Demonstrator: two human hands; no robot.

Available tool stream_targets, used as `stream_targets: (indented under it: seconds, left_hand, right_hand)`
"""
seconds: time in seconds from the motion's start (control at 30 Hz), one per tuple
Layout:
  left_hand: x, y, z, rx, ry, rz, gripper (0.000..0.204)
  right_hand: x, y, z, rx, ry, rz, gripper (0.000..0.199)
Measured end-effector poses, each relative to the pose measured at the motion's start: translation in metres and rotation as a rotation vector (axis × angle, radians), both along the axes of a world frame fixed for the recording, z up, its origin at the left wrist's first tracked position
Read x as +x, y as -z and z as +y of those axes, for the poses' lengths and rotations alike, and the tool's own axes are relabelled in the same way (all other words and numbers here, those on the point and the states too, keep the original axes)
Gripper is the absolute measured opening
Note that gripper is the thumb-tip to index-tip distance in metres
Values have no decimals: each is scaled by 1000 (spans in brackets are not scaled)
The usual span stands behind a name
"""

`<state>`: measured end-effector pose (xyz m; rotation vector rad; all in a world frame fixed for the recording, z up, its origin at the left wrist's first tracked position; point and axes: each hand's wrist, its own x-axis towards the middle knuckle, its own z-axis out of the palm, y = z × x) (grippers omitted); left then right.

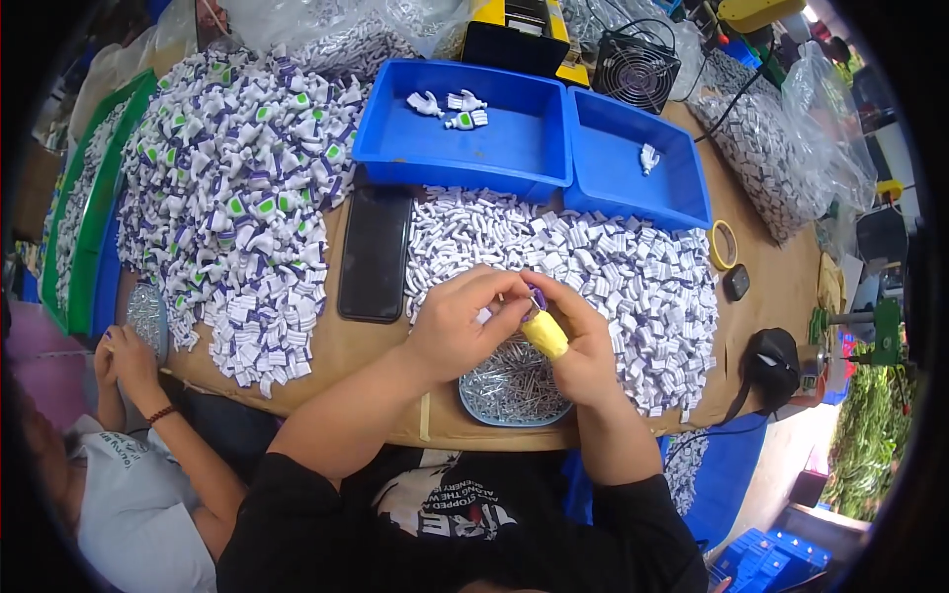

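Observation:
Both my hands meet over the pile of small white-and-purple plastic pieces (652, 316). My right hand (583, 341) grips a small purple plastic part (536, 296), mostly hidden by fingers. A yellow wrapping (546, 336) covers one of its digits, apparently the thumb. Against that part, my left hand (465, 316) has its fingertips pinched together; what is in them is too small to tell. Just below my hands sits a shallow tray (478, 407) of thin metal pins (519, 381).
Two blue bins (465, 163) stand beyond the pile, holding a few hand-shaped pieces (465, 111). A black phone (375, 255) lies left of my hands. Farther left is a large heap of assembled white, purple and green pieces (237, 178). A co-worker's hands (124, 361) work at the lower left.

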<state>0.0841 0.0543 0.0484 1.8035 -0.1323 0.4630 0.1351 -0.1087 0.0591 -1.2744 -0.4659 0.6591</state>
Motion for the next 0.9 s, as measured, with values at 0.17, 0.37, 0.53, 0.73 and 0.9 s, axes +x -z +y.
stream_targets:
  seconds: [0.17, 0.37, 0.53, 0.73, 0.9]
  left_hand:
    - [1, 10, -5, -379, 164, 176, 21]
    - [0, 10, -6, -727, 324, 300, 29]
    - [-1, 3, -5, -775, 341, 367, 30]
    - [-1, 1, -5, -810, 414, 392, 34]
    - [3, 14, -4, -921, 345, 270, 32]
  right_hand:
    - [1, 6, -1, 36, 80, -88, 50]
    - [1, 10, -1, 57, 74, -143, 40]
    - [-1, 10, -1, 91, 92, -41, 37]
    - [1, 13, -4, 107, 104, -83, 29]
    - [6, 14, -3, 118, 139, -6, 29]
